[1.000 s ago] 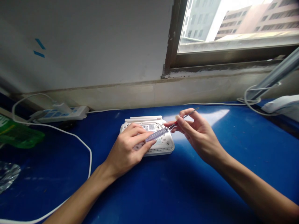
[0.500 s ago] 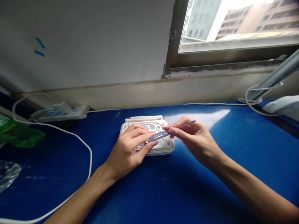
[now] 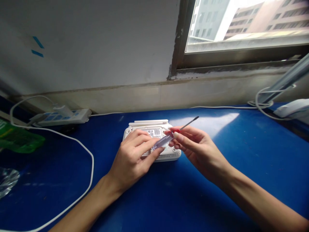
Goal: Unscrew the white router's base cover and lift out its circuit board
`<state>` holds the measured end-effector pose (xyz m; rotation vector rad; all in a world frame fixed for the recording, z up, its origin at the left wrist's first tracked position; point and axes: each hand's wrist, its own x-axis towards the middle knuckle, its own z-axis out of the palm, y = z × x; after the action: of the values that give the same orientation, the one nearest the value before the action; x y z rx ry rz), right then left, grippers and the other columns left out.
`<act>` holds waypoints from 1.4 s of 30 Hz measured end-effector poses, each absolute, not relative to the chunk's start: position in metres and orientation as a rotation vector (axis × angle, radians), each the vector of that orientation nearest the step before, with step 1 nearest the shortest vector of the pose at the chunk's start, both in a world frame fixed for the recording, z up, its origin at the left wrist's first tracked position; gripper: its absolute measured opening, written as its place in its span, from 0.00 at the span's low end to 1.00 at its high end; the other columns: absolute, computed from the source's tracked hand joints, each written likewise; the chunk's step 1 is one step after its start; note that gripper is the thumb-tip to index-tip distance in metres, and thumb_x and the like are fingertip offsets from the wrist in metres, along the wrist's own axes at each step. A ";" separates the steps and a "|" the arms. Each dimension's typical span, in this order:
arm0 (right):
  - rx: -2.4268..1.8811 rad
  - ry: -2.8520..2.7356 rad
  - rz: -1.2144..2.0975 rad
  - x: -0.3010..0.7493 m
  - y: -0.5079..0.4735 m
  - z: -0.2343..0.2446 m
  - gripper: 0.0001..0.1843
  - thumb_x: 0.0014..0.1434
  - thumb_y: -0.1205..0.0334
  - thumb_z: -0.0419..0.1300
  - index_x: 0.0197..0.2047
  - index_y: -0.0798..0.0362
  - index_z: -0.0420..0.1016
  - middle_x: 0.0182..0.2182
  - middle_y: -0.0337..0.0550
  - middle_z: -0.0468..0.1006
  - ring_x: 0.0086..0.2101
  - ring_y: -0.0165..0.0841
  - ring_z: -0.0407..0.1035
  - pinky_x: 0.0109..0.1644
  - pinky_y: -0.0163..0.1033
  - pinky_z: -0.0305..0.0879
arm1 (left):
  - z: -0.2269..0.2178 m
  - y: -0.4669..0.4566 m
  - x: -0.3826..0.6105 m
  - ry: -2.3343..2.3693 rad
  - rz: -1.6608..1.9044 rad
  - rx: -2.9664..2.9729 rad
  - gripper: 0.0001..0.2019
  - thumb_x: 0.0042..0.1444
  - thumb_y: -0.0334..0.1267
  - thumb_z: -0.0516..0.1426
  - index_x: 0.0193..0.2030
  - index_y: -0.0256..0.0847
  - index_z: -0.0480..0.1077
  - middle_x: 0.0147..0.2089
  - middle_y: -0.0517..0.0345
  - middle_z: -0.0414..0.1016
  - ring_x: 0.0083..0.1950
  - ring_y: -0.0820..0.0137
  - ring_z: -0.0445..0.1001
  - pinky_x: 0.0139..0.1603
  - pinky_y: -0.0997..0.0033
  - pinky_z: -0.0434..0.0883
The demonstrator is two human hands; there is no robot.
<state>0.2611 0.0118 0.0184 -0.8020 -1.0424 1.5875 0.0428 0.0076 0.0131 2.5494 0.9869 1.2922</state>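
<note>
A white router [image 3: 169, 154] lies bottom-up on the blue table [image 3: 183, 199], its label and vent holes showing and its antennas folded at the far side. My left hand [image 3: 131, 159] rests on the router with fingers bent, fingertips touching the clear handle of a small screwdriver [image 3: 166, 139]. My right hand [image 3: 196, 146] pinches that screwdriver near the red collar, between thumb and fingers. The metal shaft points up and to the right, away from the router.
A white power strip [image 3: 61, 117] with a plug sits at the back left, and its white cable [image 3: 90, 167] loops across the table. A green bag [image 3: 16, 138] and clear plastic [image 3: 7, 180] lie at the left edge. More cables and a white object [image 3: 293, 109] are at the right, under the window.
My right hand has shifted slightly left and closed tighter on the screwdriver. The shaft dipped, then tilted up again. My left hand has stayed on the router.
</note>
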 end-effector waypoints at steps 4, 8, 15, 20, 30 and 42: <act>-0.855 -0.987 1.529 0.265 0.015 0.019 0.11 0.54 0.53 0.78 0.38 0.46 0.88 0.37 0.43 0.86 0.33 0.30 0.74 0.38 0.35 0.70 | 0.014 0.008 0.040 1.043 1.142 2.605 0.17 0.68 0.44 0.65 0.57 0.36 0.80 0.49 0.46 0.84 0.54 0.55 0.77 0.58 0.53 0.75; -0.890 -0.915 1.432 0.279 0.025 0.027 0.12 0.55 0.50 0.78 0.38 0.47 0.86 0.36 0.39 0.81 0.35 0.28 0.72 0.39 0.32 0.69 | 0.016 0.011 0.033 1.281 0.863 2.734 0.33 0.66 0.55 0.64 0.70 0.35 0.72 0.65 0.39 0.76 0.66 0.46 0.69 0.67 0.41 0.69; -1.126 -1.234 1.361 0.318 0.038 0.044 0.15 0.59 0.44 0.73 0.38 0.47 0.83 0.31 0.36 0.76 0.21 0.23 0.55 0.23 0.34 0.51 | 0.010 0.017 0.028 1.431 0.516 2.772 0.42 0.61 0.67 0.61 0.77 0.48 0.64 0.74 0.39 0.66 0.73 0.40 0.64 0.71 0.31 0.61; -1.432 -1.705 1.224 0.346 0.045 0.049 0.26 0.53 0.37 0.74 0.42 0.50 0.88 0.29 0.44 0.82 0.26 0.32 0.67 0.26 0.37 0.58 | 0.011 0.018 0.028 1.428 0.461 2.760 0.43 0.61 0.68 0.62 0.77 0.49 0.63 0.75 0.39 0.65 0.74 0.40 0.63 0.73 0.31 0.58; -1.427 -2.244 1.104 0.368 0.050 0.048 0.16 0.56 0.43 0.72 0.36 0.47 0.87 0.27 0.39 0.81 0.29 0.34 0.68 0.30 0.38 0.59 | 0.016 0.024 0.018 1.330 0.449 2.759 0.45 0.56 0.67 0.65 0.76 0.49 0.64 0.73 0.41 0.67 0.72 0.41 0.65 0.72 0.34 0.61; -1.399 -2.137 0.970 0.355 0.050 0.042 0.18 0.61 0.42 0.68 0.37 0.49 0.85 0.32 0.42 0.85 0.34 0.37 0.76 0.38 0.40 0.67 | 0.014 0.025 0.015 1.311 0.458 2.773 0.46 0.56 0.69 0.64 0.77 0.54 0.62 0.72 0.43 0.66 0.70 0.42 0.65 0.70 0.36 0.64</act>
<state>0.3555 0.0498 0.0415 -1.3991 -2.1367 0.9703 0.0147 0.0251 0.0145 2.7730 1.3112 0.4582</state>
